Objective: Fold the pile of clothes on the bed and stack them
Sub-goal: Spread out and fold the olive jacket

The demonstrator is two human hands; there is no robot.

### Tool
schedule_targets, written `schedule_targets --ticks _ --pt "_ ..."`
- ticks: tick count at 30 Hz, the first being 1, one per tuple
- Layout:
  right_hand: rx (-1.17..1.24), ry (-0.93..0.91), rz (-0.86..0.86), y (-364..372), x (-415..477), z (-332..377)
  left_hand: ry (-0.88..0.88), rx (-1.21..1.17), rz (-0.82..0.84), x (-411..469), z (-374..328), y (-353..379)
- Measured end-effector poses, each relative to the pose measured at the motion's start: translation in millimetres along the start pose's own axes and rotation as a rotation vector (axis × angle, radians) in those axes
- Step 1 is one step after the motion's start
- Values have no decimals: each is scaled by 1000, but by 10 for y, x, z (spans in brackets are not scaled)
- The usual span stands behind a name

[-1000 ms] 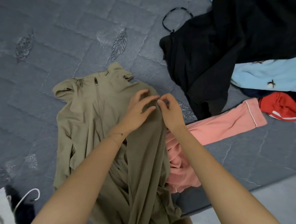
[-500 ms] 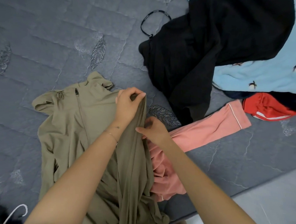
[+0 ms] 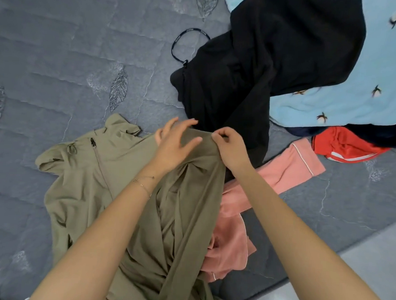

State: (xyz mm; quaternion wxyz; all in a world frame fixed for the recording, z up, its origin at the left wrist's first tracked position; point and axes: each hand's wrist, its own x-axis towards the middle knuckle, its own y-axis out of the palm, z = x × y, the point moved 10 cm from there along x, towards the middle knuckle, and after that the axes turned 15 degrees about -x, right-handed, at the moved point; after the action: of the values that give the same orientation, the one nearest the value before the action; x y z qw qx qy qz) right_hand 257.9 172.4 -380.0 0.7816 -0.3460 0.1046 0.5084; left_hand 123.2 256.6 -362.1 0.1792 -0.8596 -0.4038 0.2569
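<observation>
Head view: olive jacket lies crumpled on grey quilt, zip at left. Left hand rests on raised fold, fingers spread and loose. Right hand pinches same fold's edge. Pink garment just beside; black garment beyond.

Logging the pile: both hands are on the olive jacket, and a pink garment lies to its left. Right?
No. The head view shows the left hand and right hand on the olive jacket, but the pink garment lies to its right.

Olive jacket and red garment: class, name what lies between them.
In the head view, a pink garment with white piping lies between the olive jacket and the red garment.
</observation>
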Motion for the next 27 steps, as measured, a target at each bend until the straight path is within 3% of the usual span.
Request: schedule_targets --ticks 3,5,8,10,12,16,20,24,27 --pt "-31 -24 51 -45 38 108 -22 -110 256 97 -175 298" --pt "16 49 75 -74 10 12 -36 -218 292 166 -256 339" --pt "30 174 277 53 -113 -233 -58 -377 211 247 -240 289" --pt "-4 213 478 216 -259 -363 -80 -390 102 293 -159 230" --pt "-13 221 558 264 -349 -461 -125 -388 -16 312 -41 185" --pt "-5 253 384 -58 -247 -568 -155 -370 -152 271 59 169" --pt "2 216 222 -506 -56 -529 -171 -367 -184 282 22 202" --pt "-302 26 183 -741 24 -342 -194 -330 -207 315 -24 233" --pt "-515 0 70 -959 53 -335 -204 -267 -152 328 -98 321"
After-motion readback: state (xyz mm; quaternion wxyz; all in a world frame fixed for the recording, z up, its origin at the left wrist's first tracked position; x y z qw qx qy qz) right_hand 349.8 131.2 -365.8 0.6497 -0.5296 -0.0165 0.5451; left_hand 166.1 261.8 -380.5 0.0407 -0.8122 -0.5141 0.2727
